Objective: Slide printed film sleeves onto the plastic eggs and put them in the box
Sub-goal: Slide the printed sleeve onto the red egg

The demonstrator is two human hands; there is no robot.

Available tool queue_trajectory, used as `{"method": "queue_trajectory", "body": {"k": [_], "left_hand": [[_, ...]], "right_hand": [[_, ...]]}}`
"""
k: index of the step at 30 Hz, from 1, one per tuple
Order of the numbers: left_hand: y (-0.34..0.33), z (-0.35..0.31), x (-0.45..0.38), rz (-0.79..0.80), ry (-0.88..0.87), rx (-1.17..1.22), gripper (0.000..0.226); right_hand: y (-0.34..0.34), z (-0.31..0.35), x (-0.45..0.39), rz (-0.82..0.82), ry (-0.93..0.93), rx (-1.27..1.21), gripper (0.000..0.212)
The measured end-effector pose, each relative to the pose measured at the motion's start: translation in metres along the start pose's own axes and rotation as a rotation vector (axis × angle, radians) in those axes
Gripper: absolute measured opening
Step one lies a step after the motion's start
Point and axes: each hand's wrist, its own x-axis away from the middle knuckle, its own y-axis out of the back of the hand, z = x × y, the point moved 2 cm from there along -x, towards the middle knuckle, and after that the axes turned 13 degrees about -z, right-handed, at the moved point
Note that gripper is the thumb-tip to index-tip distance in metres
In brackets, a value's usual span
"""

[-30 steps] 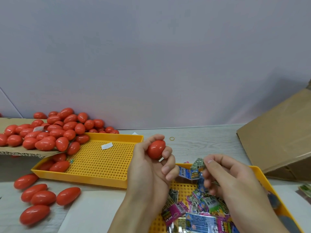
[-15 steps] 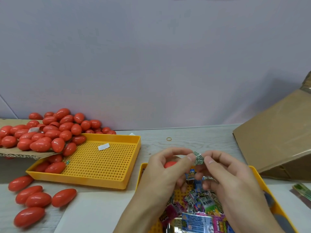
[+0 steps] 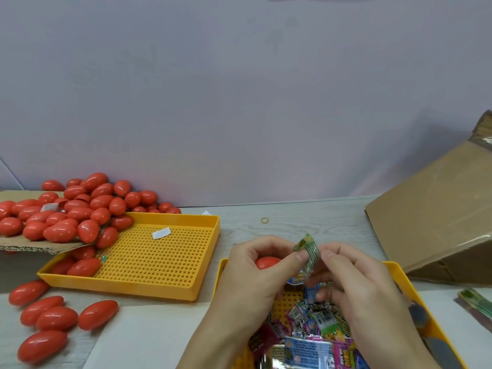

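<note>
My left hand (image 3: 253, 278) curls round a red plastic egg (image 3: 267, 262), whose top shows between the fingers. A green printed film sleeve (image 3: 308, 251) stands upright between both hands; my left thumb and forefinger pinch its left edge, and my right hand (image 3: 364, 294) pinches its right edge. Both hands hover over a yellow perforated tray (image 3: 396, 267) that holds a heap of loose printed sleeves (image 3: 314, 331). The cardboard box (image 3: 431, 225) lies tipped at the right.
A second yellow perforated tray (image 3: 159, 257) sits at the left with a white slip in it. Several red eggs (image 3: 66, 214) pile on cardboard over its far corner, and several more (image 3: 53, 320) lie loose on the table. A rubber band (image 3: 265, 220) lies beyond the hands.
My left hand has come down with the egg and met my right hand. The sleeve, first held by my right hand alone, is now pinched by both hands and stands upright.
</note>
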Motion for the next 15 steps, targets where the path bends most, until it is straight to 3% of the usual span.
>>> {"method": "queue_trajectory", "body": {"k": [6, 15], "left_hand": [[-0.002, -0.003, 0.003, 0.047, -0.055, -0.098, 0.016], [0.001, -0.002, 0.002, -0.023, -0.066, -0.141, 0.014]], "right_hand": [[-0.001, 0.012, 0.003, -0.039, 0.095, 0.078, 0.021], [0.004, 0.001, -0.003, -0.114, -0.047, 0.024, 0.02]]}}
